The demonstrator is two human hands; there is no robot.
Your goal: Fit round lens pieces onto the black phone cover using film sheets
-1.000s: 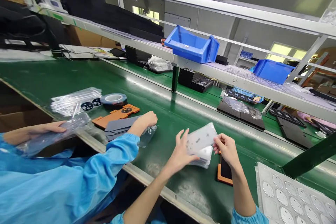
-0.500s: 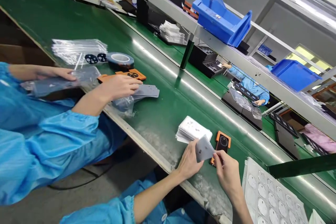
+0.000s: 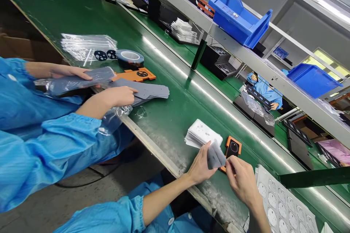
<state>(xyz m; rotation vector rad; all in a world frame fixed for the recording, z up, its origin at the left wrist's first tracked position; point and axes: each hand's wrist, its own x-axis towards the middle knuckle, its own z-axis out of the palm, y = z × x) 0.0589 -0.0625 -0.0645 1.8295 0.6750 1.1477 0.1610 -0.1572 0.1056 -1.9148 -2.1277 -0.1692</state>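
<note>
While the co-worker's left hand [image 3: 78, 73] at the far left grips a clear bag [image 3: 69, 83] with a grey piece in it, the co-worker's right hand [image 3: 120, 96] has slid back over the fanned grey sheets [image 3: 154, 90], baring more of them than a second ago. Further right, the white stack [image 3: 203, 131] lies in plain view on the table [image 3: 166, 131]; a second ago, a sheet held over it covered much of it. Just in front of the stack, the person's left hand [image 3: 201, 165] grasps a translucent sheet [image 3: 216, 154], thumb below and fingers behind. Its surface, flatter half a second ago, now looks bowed. Beside it stands an orange holder [image 3: 237, 142] with a black device, partly behind the person's right hand [image 3: 241, 174], whose thumb and fingers pinch the sheet's right corner; whether a film is parting there is too small to tell. To judge by this, work has passed from the stack to the single sheet's edge. At the far right lies a tray of discs [image 3: 284, 204].
</note>
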